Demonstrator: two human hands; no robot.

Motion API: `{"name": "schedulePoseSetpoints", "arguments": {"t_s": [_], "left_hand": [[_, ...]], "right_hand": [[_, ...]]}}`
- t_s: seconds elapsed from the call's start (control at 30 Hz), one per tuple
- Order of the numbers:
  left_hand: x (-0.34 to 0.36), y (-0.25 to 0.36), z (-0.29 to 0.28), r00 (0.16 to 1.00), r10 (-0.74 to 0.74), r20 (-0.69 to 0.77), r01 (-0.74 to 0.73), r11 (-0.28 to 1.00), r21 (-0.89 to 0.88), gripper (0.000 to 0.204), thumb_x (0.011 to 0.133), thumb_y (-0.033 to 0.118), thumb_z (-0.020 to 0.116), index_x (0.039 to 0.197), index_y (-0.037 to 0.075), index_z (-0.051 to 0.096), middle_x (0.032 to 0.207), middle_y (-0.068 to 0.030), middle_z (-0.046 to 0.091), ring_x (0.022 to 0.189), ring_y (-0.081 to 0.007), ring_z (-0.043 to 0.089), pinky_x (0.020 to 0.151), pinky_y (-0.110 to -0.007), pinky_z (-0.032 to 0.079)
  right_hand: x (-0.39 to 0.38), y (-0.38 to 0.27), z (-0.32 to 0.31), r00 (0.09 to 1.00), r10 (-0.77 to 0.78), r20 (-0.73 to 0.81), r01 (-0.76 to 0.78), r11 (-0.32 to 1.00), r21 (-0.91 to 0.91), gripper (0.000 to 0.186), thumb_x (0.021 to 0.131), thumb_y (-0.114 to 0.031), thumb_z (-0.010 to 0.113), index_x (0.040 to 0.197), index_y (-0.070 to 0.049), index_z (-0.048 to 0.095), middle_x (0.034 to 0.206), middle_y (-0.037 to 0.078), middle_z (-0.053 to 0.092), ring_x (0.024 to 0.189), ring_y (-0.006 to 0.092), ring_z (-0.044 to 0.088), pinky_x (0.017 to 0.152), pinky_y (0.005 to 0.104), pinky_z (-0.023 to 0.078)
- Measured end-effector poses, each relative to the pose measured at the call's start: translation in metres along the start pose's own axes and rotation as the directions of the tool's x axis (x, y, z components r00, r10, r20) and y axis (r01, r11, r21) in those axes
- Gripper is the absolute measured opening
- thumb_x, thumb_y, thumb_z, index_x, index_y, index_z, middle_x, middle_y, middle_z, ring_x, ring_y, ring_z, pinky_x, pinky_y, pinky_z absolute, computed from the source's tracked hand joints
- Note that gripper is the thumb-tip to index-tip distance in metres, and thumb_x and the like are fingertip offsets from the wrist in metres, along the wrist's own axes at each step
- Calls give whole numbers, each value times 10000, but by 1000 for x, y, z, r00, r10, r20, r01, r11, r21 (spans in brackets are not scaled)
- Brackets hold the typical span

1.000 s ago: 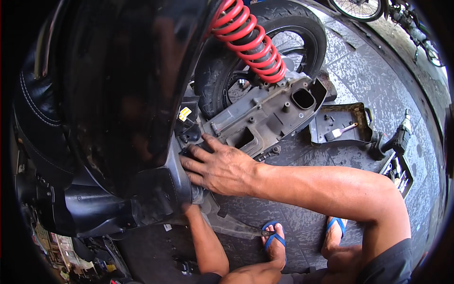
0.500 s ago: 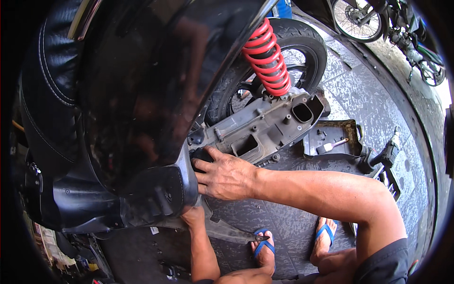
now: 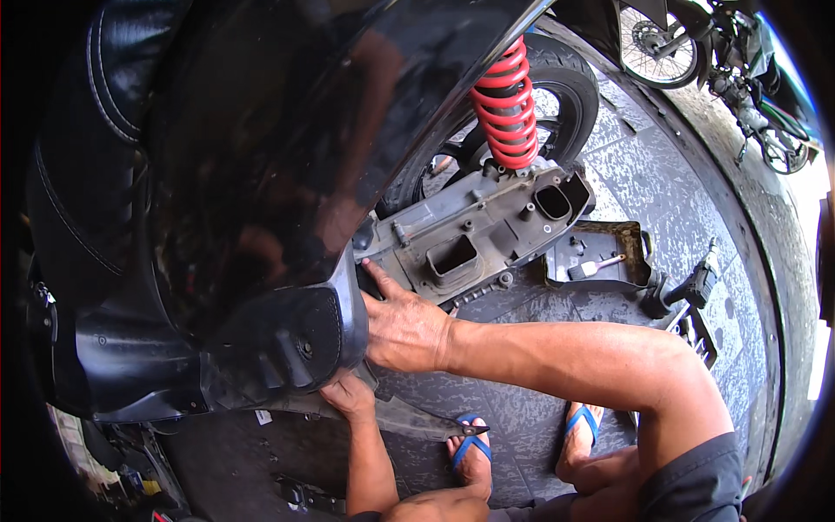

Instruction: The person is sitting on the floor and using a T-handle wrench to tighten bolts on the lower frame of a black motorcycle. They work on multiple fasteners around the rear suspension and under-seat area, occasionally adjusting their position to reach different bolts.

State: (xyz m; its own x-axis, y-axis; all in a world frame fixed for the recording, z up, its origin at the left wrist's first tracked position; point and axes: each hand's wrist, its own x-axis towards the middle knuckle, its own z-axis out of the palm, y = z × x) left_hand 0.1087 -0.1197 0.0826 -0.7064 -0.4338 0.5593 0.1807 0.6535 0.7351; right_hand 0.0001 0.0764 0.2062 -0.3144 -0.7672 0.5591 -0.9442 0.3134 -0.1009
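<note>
My right hand (image 3: 402, 327) reaches between the scooter's glossy black body (image 3: 243, 148) and its dirty metal housing (image 3: 491, 230), index finger stretched along the housing, the other fingers partly behind the panel edge. My left hand (image 3: 348, 393) is lower, curled up under the lower black panel (image 3: 274, 357), its fingertips mostly hidden; what they hold cannot be made out. A long grey plastic piece (image 3: 417, 418) extends rightward from beside it. Above the housing are a red coil-spring shock (image 3: 504, 113) and the rear wheel (image 3: 578, 96).
A black plastic tray (image 3: 639, 261) with a paintbrush (image 3: 596, 265) lies right of the housing. Beside it are a power tool (image 3: 696, 291) and a tool case (image 3: 704, 344). My sandalled feet (image 3: 474, 457) are on the tiled floor. Other motorcycles (image 3: 739, 96) stand at the upper right.
My view has shifted, revealing more of the motorcycles. My right hand has slid slightly, its index finger now straighter along the housing. More of my left hand shows below the panel.
</note>
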Motion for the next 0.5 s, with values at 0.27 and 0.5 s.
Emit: {"name": "schedulePoseSetpoints", "arguments": {"t_s": [0.27, 0.5], "left_hand": [[-18, 40, 9, 945, -307, 112, 280, 938, 204, 508, 995, 289, 501, 1298, -107, 407, 1228, -306, 549, 1115, -352, 565, 939, -415, 436], [-3, 44, 15, 982, -91, 167, 98, 995, -35, 698, 985, 434, 494, 1397, -90, 291, 1385, -298, 412, 1223, -340, 488, 1001, -427, 404]], "right_hand": [[-8, 11, -11, 975, 219, -41, -220, 975, -32, 336, 794, -272, 561, 1044, -72, 661, 1308, 168, 506, 1216, 357, 478, 1082, 596, 295], [-45, -24, -22, 953, 272, -137, -266, 962, 56, 429, 790, -274, 556, 1126, -12, 599, 1345, 218, 480, 1281, 382, 437, 1086, 576, 309]]}}
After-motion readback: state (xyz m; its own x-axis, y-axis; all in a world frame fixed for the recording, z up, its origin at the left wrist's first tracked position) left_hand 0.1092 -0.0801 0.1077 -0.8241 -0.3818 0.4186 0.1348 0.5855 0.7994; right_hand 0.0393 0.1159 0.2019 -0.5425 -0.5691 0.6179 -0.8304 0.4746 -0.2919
